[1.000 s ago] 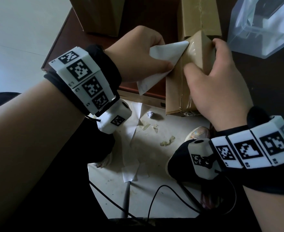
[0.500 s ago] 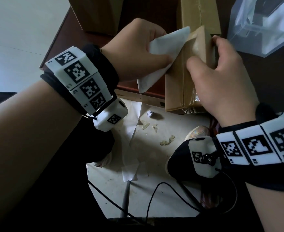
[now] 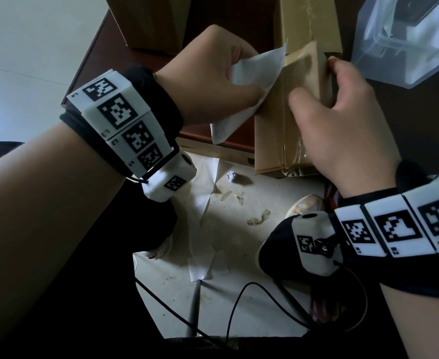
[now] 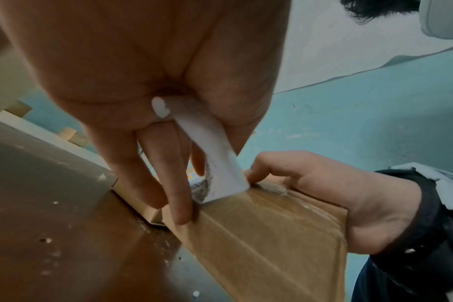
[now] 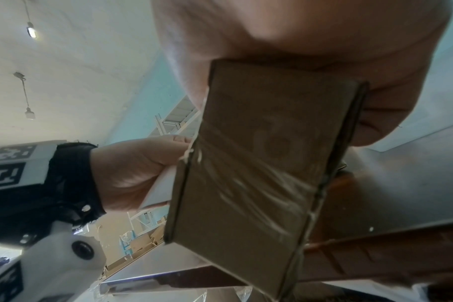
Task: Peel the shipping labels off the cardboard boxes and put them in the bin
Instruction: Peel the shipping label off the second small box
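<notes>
A narrow cardboard box (image 3: 278,130) (image 4: 259,235) (image 5: 251,163) is tilted up at the near edge of the brown table (image 3: 104,53). My right hand (image 3: 342,120) (image 4: 311,179) grips its upper end, thumb on the taped face and fingers round the far side. My left hand (image 3: 213,79) (image 4: 153,126) (image 5: 132,169) pinches the white shipping label (image 3: 252,81) (image 4: 215,163), which is peeled back from the box's left side. The label's printed side faces the box, and its lower edge still sticks there.
Two more cardboard boxes (image 3: 151,22) (image 3: 309,22) stand further back on the table. A clear plastic bin (image 3: 407,40) sits at the back right. On the floor below lie white paper scraps (image 3: 208,263), a crumpled ball (image 3: 231,175) and black cables (image 3: 239,307).
My left hand has pulled the label further up and away from the box, so more of it hangs free. The right hand has shifted slightly higher on the box.
</notes>
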`<state>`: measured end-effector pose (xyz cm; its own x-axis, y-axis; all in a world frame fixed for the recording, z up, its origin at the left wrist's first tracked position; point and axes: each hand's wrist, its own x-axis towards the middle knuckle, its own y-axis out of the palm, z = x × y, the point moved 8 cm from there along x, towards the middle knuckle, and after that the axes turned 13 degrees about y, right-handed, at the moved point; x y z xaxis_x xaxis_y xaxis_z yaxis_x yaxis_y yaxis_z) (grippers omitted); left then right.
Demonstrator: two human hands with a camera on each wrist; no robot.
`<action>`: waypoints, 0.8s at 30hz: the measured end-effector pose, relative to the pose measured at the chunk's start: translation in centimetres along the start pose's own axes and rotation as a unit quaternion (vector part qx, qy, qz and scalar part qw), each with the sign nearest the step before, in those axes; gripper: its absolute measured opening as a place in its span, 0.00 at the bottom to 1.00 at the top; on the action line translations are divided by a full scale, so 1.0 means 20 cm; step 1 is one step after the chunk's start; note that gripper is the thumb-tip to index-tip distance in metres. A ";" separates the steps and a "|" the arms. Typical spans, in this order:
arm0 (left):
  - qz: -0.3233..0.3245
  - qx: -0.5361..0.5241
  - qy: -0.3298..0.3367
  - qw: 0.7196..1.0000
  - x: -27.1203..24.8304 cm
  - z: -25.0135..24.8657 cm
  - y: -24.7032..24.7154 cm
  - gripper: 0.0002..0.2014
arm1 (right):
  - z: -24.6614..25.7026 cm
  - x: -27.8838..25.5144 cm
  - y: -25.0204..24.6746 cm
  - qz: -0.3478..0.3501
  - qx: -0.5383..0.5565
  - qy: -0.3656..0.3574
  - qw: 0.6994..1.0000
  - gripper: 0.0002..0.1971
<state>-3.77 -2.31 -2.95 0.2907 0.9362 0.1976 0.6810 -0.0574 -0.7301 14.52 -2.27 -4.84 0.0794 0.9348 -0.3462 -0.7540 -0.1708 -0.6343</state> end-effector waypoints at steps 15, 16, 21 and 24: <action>0.014 -0.007 0.017 1.000 0.00 0.00 0.01 0.13 | 0.00 0.00 0.01 0.009 -0.014 -0.003 1.000 0.34; 0.015 -0.006 0.020 1.000 0.00 0.01 0.01 0.13 | 0.00 0.00 0.01 0.009 -0.014 -0.003 1.000 0.34; 0.015 -0.005 0.029 0.999 0.00 0.00 0.02 0.12 | 0.00 0.00 0.02 0.007 -0.022 -0.009 1.000 0.35; 0.015 -0.002 0.031 0.999 0.00 0.00 0.02 0.12 | 0.00 0.00 0.02 0.004 -0.023 -0.010 1.000 0.36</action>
<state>-3.49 -2.34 -3.30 0.3528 0.9105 0.2156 0.6743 -0.0877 -0.7332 14.30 -2.38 -5.07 0.0601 0.9396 -0.3370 -0.7232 -0.1917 -0.6635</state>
